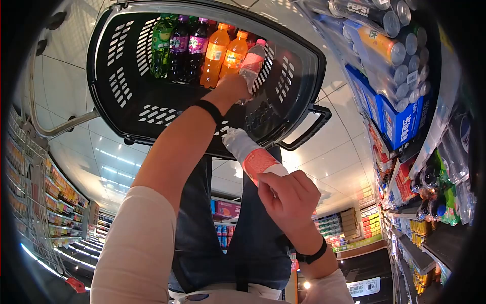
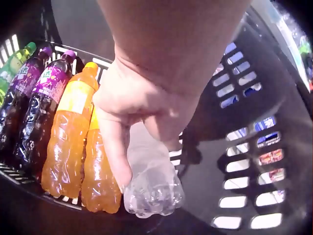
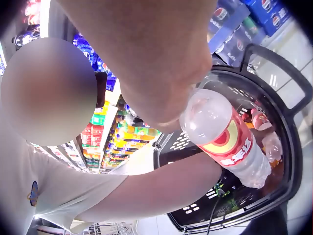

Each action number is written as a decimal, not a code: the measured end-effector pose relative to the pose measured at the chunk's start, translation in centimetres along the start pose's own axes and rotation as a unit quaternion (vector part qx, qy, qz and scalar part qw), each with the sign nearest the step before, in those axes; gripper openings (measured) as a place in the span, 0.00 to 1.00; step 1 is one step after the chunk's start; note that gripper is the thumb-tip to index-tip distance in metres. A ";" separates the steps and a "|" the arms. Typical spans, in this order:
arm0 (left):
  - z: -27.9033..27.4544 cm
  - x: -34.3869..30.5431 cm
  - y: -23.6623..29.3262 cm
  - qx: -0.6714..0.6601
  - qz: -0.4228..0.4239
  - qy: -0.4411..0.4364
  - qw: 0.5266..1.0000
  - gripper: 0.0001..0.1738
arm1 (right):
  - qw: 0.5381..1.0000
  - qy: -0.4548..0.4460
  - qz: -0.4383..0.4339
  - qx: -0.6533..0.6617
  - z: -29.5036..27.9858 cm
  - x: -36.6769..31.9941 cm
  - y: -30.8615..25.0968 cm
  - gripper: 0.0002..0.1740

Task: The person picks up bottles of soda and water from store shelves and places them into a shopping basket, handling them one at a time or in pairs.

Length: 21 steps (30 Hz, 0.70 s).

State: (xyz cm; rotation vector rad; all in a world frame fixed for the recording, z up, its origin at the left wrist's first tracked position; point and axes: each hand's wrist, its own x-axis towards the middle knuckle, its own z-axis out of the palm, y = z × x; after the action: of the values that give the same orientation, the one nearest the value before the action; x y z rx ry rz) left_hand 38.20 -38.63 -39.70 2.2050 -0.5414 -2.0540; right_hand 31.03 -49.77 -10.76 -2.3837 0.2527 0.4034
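Observation:
Inside the black shopping basket (image 1: 121,101), my left hand (image 1: 235,88) grips a clear bottle with a pink label and pink cap (image 1: 253,61). Thumb and fingers wrap its side in the left wrist view, and the bottle's clear base (image 2: 154,196) shows below them. This bottle stands beside two orange soda bottles (image 1: 216,53). In front of the basket, my right hand (image 1: 291,195) holds a second clear bottle with a red-pink label (image 1: 260,164) by its cap end, which the fingers hide. That bottle lies tilted, its base pointing toward the basket.
Two dark bottles with purple labels (image 1: 196,45) and a green bottle (image 1: 162,43) stand left of the orange ones. Stacked Pepsi cans (image 1: 372,15) and a blue carton (image 1: 400,119) are at right. The basket's handle (image 1: 309,129) sticks out at its right.

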 end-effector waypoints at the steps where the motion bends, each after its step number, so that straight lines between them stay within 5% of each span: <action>1: -0.4 -0.7 -0.1 0.009 0.000 -0.087 0.996 0.33 | 1.000 0.001 -0.004 0.000 0.0 0.0 0.2 0.15; 10: 3.5 2.4 -2.4 0.077 0.043 0.002 0.996 0.33 | 1.000 0.010 0.005 0.013 0.6 0.4 0.4 0.15; 17: 0.9 -5.4 -2.8 -0.042 0.006 0.065 0.997 0.24 | 0.999 0.018 0.015 0.026 -0.3 0.9 0.4 0.13; 21: -2.5 -12.9 -4.0 -0.095 0.279 0.003 0.956 0.29 | 0.998 0.023 0.056 0.025 -0.3 1.6 0.6 0.13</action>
State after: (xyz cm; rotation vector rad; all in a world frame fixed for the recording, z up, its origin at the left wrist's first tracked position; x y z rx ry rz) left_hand 40.90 -31.37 -28.34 1.6947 -0.8141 -1.7149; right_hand 32.37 -50.54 -11.51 -2.3384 0.4156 0.3889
